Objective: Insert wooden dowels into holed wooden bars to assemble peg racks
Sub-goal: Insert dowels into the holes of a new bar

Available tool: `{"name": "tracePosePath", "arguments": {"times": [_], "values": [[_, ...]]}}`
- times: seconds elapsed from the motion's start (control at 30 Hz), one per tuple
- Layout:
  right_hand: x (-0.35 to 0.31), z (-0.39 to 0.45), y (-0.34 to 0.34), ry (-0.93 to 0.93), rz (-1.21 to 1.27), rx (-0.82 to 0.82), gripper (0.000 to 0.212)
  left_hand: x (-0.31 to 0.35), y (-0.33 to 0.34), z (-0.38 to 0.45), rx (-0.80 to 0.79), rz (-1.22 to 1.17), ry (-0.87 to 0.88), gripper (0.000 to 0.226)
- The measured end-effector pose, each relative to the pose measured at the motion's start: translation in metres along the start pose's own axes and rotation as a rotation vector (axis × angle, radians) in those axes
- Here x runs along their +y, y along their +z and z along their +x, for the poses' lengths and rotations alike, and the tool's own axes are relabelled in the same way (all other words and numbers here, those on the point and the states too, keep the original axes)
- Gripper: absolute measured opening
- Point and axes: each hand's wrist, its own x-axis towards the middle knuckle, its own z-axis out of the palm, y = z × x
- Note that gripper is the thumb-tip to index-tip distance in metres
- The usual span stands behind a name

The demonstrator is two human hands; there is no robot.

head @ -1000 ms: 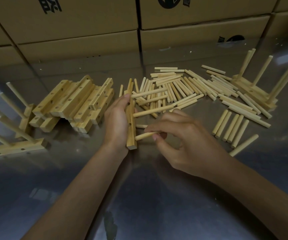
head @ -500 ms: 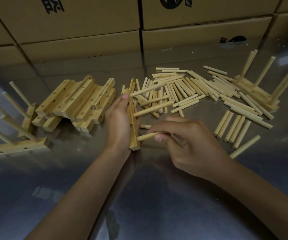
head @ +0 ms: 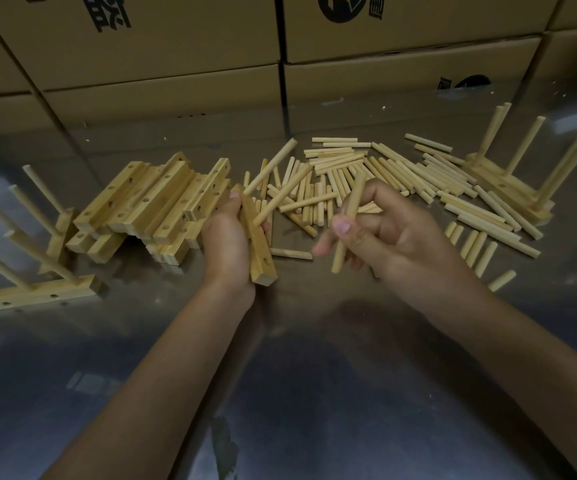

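Left hand [head: 226, 244] fingers wrapped round holed bar [head: 257, 244], right hand [head: 391, 237] fingers pinching loose dowel [head: 347, 220] just beside it

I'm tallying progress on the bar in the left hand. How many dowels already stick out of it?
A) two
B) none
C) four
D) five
A: the left hand grips the holed bar with two dowels seated near its far end; lower holes are open, and the right hand holds another dowel clear of it.
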Motion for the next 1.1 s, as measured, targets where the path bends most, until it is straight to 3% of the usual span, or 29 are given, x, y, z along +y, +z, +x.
{"name": "tracePosePath", "arguments": {"times": [0.1,0.17,0.77,1.1], "values": [[0.0,-0.003,0.009,0.068,0.305,0.03,0.024,-0.005,0.004,-0.005,-0.028,0.039,0.003,0.03],[0.002,-0.004,0.016,0.082,0.382,0.05,0.028,-0.007,0.006,-0.007,-0.033,0.05,-0.005,0.032],[0.003,-0.006,0.027,0.121,0.265,0.101,0.016,-0.016,0.007,-0.008,-0.005,0.067,0.036,0.036],[0.008,-0.011,0.041,0.287,0.486,0.3,0.013,-0.022,0.01,-0.009,0.081,-0.007,0.091,0.04]]}}
